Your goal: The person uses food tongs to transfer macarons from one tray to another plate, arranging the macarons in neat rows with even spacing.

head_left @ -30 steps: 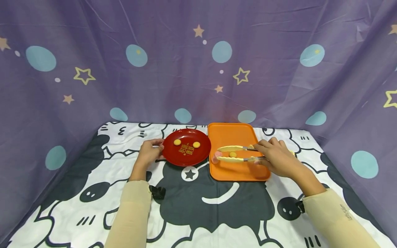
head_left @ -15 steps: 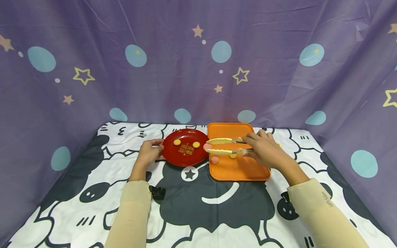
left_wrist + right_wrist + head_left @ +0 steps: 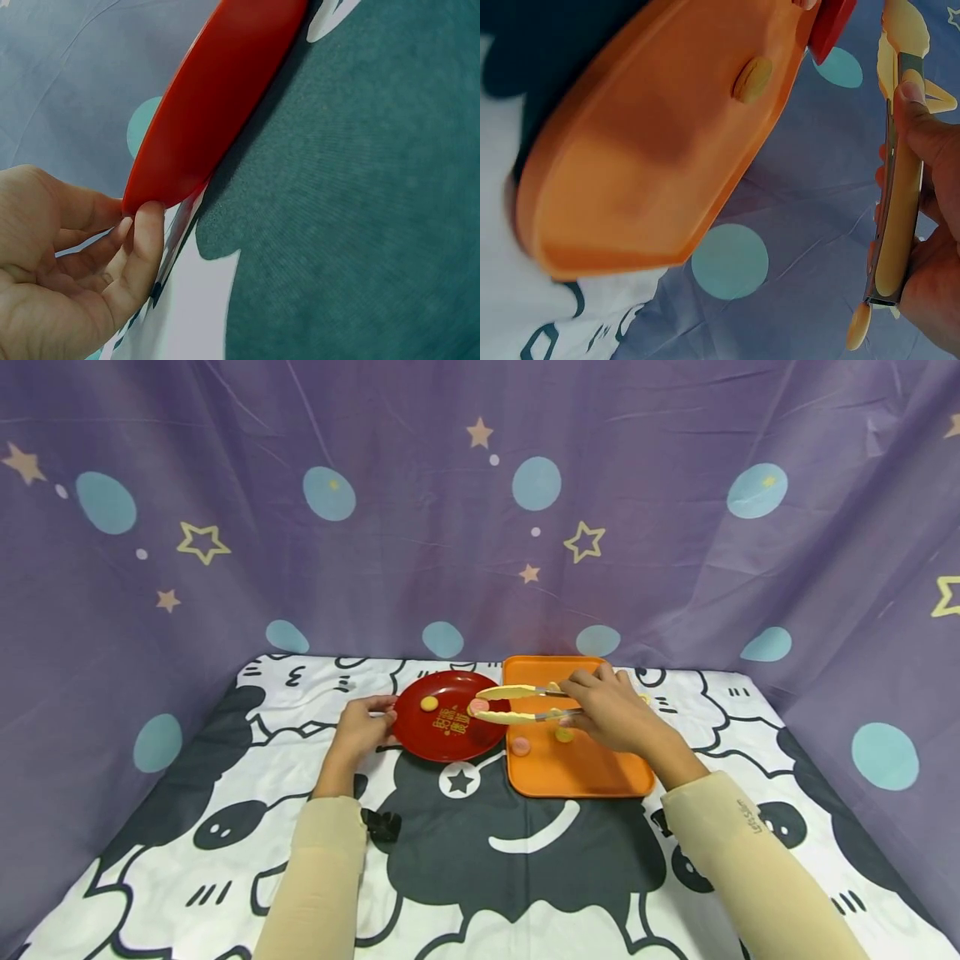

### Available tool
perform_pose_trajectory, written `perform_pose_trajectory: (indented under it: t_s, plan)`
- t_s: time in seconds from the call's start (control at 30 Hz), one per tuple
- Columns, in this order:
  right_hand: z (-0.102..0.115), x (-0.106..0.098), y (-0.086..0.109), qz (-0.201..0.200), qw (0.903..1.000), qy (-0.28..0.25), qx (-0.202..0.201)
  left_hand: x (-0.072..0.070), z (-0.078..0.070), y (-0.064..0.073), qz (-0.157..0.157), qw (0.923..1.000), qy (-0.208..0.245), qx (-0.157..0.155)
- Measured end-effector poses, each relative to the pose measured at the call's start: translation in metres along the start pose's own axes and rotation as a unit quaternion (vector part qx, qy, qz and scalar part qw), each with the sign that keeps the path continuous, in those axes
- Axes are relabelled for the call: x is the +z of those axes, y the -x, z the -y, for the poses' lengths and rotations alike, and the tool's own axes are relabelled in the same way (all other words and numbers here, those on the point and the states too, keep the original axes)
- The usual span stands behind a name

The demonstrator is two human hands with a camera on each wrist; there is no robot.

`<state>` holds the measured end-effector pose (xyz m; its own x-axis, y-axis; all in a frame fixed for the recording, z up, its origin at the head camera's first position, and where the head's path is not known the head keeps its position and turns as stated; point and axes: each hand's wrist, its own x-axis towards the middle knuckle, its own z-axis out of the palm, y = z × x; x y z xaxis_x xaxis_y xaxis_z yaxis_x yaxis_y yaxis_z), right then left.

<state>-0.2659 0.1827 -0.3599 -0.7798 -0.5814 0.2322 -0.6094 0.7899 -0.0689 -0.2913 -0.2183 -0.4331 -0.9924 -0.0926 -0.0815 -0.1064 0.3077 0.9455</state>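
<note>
My left hand (image 3: 363, 727) pinches the left rim of a red round plate (image 3: 423, 737) with gold lettering; its thumb and fingers show at the rim in the left wrist view. My right hand (image 3: 615, 712) grips yellow-tipped tongs (image 3: 517, 692), which reach left over the plate. Between the tong tips is a pink macaron (image 3: 478, 705), above the plate's right half. One yellow macaron (image 3: 428, 703) lies on the plate; another there is mostly hidden behind the pink one. On the orange tray (image 3: 577, 777) lie a pink macaron (image 3: 521, 746) and a yellow macaron (image 3: 752, 79).
The tray stands right beside the plate, their edges meeting. Both rest on a cloth (image 3: 525, 893) printed with cartoon sheep. A purple curtain (image 3: 435, 527) with stars and blue dots hangs close behind and along both sides.
The right hand has lifted a pink macaron off the tray with the tongs and carried it left over the plate. My left hand has stayed at the plate's rim.
</note>
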Motion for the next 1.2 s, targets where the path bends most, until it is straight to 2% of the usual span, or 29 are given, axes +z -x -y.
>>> perform_pose_trajectory:
  t_s: [0.3,0.5,0.87,1.2]
  plan:
    - [0.007,0.011,-0.015,-0.004,1.0000,0.000,0.003,-0.002,0.000,-0.001,0.002,1.0000,0.002,0.001]
    - [0.013,0.018,-0.028,0.012,0.9998,0.008,0.011,-0.002,0.001,-0.003,0.001,1.0000,-0.001,0.006]
    - [0.023,0.025,-0.047,0.024,0.9996,0.008,0.011,-0.002,0.002,-0.002,0.000,1.0000,0.002,-0.006]
    - [0.031,0.027,-0.059,0.058,0.9972,0.026,0.040,-0.002,0.002,-0.002,0.001,1.0000,-0.004,-0.002]
